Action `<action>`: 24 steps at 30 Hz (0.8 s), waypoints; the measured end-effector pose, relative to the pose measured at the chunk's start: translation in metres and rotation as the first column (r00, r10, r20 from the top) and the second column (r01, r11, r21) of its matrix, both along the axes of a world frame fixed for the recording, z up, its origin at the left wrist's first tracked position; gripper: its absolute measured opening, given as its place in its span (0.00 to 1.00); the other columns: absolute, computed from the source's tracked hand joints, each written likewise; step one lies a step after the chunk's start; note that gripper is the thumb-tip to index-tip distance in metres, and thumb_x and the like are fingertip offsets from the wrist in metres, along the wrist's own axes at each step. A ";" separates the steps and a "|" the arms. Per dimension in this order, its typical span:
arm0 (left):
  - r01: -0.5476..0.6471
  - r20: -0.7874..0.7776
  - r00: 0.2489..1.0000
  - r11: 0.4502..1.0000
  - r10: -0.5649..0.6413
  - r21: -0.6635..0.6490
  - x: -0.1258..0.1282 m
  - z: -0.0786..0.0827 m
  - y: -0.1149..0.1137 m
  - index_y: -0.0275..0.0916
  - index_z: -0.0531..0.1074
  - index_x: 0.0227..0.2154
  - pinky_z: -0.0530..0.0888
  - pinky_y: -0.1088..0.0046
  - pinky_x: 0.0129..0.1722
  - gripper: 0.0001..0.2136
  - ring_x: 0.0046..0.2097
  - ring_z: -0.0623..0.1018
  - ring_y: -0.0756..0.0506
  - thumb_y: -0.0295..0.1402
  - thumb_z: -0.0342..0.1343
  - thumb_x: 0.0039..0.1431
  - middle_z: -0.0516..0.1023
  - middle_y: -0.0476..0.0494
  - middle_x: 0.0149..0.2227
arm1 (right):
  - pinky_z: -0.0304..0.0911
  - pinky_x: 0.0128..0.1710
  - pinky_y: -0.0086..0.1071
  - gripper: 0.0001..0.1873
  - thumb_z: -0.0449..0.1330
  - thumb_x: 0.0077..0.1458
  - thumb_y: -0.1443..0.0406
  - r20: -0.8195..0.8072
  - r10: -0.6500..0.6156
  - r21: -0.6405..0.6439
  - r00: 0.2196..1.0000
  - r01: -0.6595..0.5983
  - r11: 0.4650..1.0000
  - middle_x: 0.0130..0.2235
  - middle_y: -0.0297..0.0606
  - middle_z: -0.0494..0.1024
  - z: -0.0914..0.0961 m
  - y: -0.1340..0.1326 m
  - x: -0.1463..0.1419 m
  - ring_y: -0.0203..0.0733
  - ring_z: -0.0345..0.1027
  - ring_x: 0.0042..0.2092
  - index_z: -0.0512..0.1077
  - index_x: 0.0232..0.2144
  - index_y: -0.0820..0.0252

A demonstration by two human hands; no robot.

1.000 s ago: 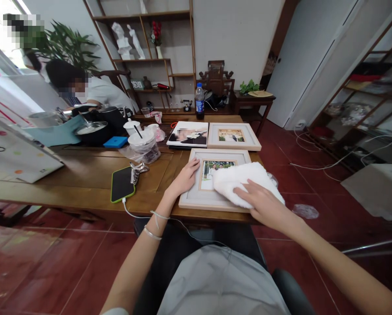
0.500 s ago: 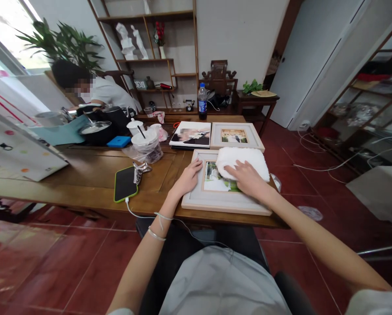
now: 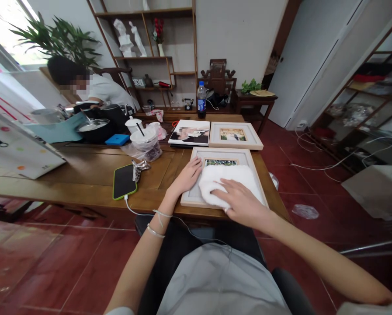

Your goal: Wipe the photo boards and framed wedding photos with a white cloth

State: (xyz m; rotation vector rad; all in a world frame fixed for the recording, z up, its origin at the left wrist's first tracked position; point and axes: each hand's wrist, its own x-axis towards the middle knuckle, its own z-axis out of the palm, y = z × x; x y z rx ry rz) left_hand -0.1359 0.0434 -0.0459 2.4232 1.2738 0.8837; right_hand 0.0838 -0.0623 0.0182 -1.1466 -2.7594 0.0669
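Note:
A light wooden picture frame (image 3: 258,188) lies flat at the table's near edge, with a pale mat around a photo (image 3: 222,162). A fluffy white cloth (image 3: 212,186) covers most of that photo, leaving its upper strip visible. My right hand (image 3: 240,199) presses on the cloth, fingers bent into its pile and holding it against the frame's lower part. On the frame's left side rests my left hand (image 3: 189,174), its fingers stretched out flat along the edge.
Behind lie a second framed photo (image 3: 235,135) and a photo panel (image 3: 191,132). A cola bottle (image 3: 201,100), a bagged cup (image 3: 146,142) and a phone (image 3: 124,181) with its cable stand around the left and back. A person (image 3: 100,87) sits across the table.
My right hand has slid the white cloth toward me and to the left, from the frame's upper right over the lower photo. My left hand stays at the frame's left edge.

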 end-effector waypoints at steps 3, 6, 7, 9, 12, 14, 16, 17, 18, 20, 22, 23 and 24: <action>0.008 -0.003 1.000 1.000 -0.008 -0.011 -0.001 -0.001 0.000 0.29 0.64 0.55 0.54 0.58 0.63 0.22 0.64 0.56 0.42 0.37 0.38 0.66 0.61 0.34 0.61 | 0.44 0.59 0.48 0.33 0.53 0.44 0.75 0.010 -0.090 0.093 0.996 0.088 0.992 0.60 0.47 0.60 -0.010 0.041 0.009 0.51 0.48 0.62 0.63 0.55 0.58; 0.008 0.008 1.000 1.000 -0.008 -0.015 -0.002 -0.003 0.001 0.32 0.63 0.56 0.54 0.57 0.63 0.22 0.65 0.55 0.42 0.37 0.38 0.66 0.61 0.35 0.61 | 0.41 0.60 0.51 0.32 0.51 0.46 0.77 0.007 -0.176 0.201 0.984 0.171 0.965 0.58 0.51 0.64 -0.009 0.081 0.017 0.50 0.45 0.64 0.62 0.56 0.61; 0.009 0.011 1.000 1.000 -0.009 -0.015 -0.002 -0.003 0.001 0.32 0.63 0.56 0.54 0.57 0.63 0.22 0.65 0.55 0.42 0.37 0.38 0.66 0.61 0.35 0.61 | 0.40 0.60 0.52 0.32 0.50 0.46 0.78 0.000 -0.185 0.240 0.983 0.179 0.954 0.58 0.51 0.63 -0.007 0.092 0.018 0.51 0.43 0.64 0.61 0.56 0.62; 0.013 0.014 1.000 1.000 -0.013 -0.013 -0.002 -0.004 0.002 0.32 0.63 0.56 0.54 0.57 0.63 0.22 0.65 0.55 0.42 0.37 0.38 0.66 0.60 0.35 0.61 | 0.38 0.60 0.54 0.33 0.49 0.46 0.79 0.006 -0.172 0.286 0.985 0.163 0.944 0.60 0.49 0.61 -0.004 0.109 0.016 0.52 0.39 0.65 0.61 0.56 0.62; 0.010 0.022 1.000 1.000 -0.009 -0.017 -0.001 -0.004 0.002 0.32 0.63 0.56 0.54 0.56 0.63 0.21 0.65 0.55 0.42 0.37 0.38 0.66 0.61 0.35 0.61 | 0.41 0.57 0.57 0.32 0.48 0.46 0.79 0.091 -0.122 0.231 0.988 0.099 0.968 0.61 0.45 0.61 -0.002 0.117 0.007 0.56 0.40 0.64 0.63 0.55 0.60; 0.005 0.025 1.000 1.000 -0.004 -0.018 -0.001 -0.004 0.001 0.31 0.64 0.55 0.55 0.56 0.63 0.22 0.65 0.55 0.42 0.37 0.38 0.66 0.61 0.35 0.61 | 0.48 0.55 0.53 0.30 0.48 0.47 0.79 0.145 -0.091 0.166 0.985 0.067 0.984 0.58 0.46 0.64 -0.001 0.109 0.000 0.55 0.49 0.61 0.66 0.53 0.59; 0.002 0.025 1.000 1.000 -0.002 -0.013 0.000 -0.003 0.001 0.30 0.65 0.55 0.55 0.57 0.63 0.22 0.64 0.56 0.42 0.37 0.38 0.66 0.62 0.34 0.60 | 0.53 0.51 0.46 0.28 0.48 0.48 0.78 0.172 -0.057 0.118 0.984 0.037 0.992 0.53 0.48 0.70 0.002 0.090 -0.005 0.53 0.59 0.56 0.67 0.51 0.59; 0.001 0.025 1.000 1.000 -0.001 -0.010 0.000 -0.003 0.001 0.29 0.65 0.55 0.55 0.57 0.63 0.22 0.64 0.56 0.42 0.37 0.38 0.65 0.63 0.34 0.60 | 0.55 0.48 0.43 0.28 0.48 0.49 0.77 0.180 -0.036 0.094 0.983 0.020 0.995 0.50 0.49 0.72 0.005 0.077 -0.007 0.51 0.62 0.52 0.68 0.51 0.59; 0.000 0.027 1.000 1.000 0.000 -0.007 0.000 -0.003 0.001 0.29 0.65 0.54 0.55 0.57 0.63 0.22 0.64 0.56 0.42 0.37 0.38 0.65 0.63 0.34 0.60 | 0.57 0.46 0.40 0.27 0.48 0.49 0.76 0.186 -0.016 0.069 0.982 0.003 0.998 0.46 0.48 0.74 0.010 0.063 -0.009 0.50 0.65 0.49 0.68 0.51 0.58; -0.003 0.031 0.999 1.000 0.003 -0.005 0.001 -0.002 0.000 0.30 0.66 0.54 0.55 0.57 0.63 0.22 0.64 0.57 0.42 0.36 0.38 0.65 0.63 0.34 0.59 | 0.57 0.39 0.36 0.27 0.49 0.50 0.74 0.198 0.028 0.021 0.980 -0.033 0.999 0.43 0.46 0.75 0.021 0.031 -0.011 0.48 0.68 0.43 0.68 0.51 0.54; -0.003 0.032 0.999 1.000 0.004 -0.006 0.001 0.000 0.000 0.31 0.66 0.54 0.55 0.56 0.63 0.21 0.64 0.58 0.42 0.36 0.38 0.65 0.64 0.35 0.59 | 0.55 0.34 0.34 0.27 0.49 0.48 0.73 0.204 0.050 -0.019 0.978 -0.047 0.999 0.40 0.43 0.76 0.036 0.003 -0.011 0.47 0.69 0.38 0.68 0.50 0.52; -0.004 0.031 1.000 1.000 0.004 -0.007 0.001 0.000 0.000 0.31 0.66 0.53 0.55 0.57 0.63 0.21 0.64 0.58 0.42 0.36 0.38 0.65 0.64 0.35 0.59 | 0.54 0.33 0.33 0.27 0.50 0.47 0.73 0.199 0.080 -0.056 0.977 -0.070 0.996 0.38 0.41 0.77 0.043 -0.008 -0.011 0.45 0.69 0.36 0.68 0.50 0.50; -0.006 0.031 1.000 1.000 0.006 -0.008 0.001 0.001 -0.001 0.31 0.67 0.53 0.56 0.57 0.63 0.21 0.64 0.58 0.42 0.36 0.38 0.65 0.64 0.35 0.59 | 0.53 0.33 0.32 0.27 0.50 0.47 0.73 0.186 0.098 -0.087 0.978 -0.083 0.993 0.36 0.39 0.77 0.049 -0.016 -0.010 0.44 0.68 0.35 0.69 0.49 0.50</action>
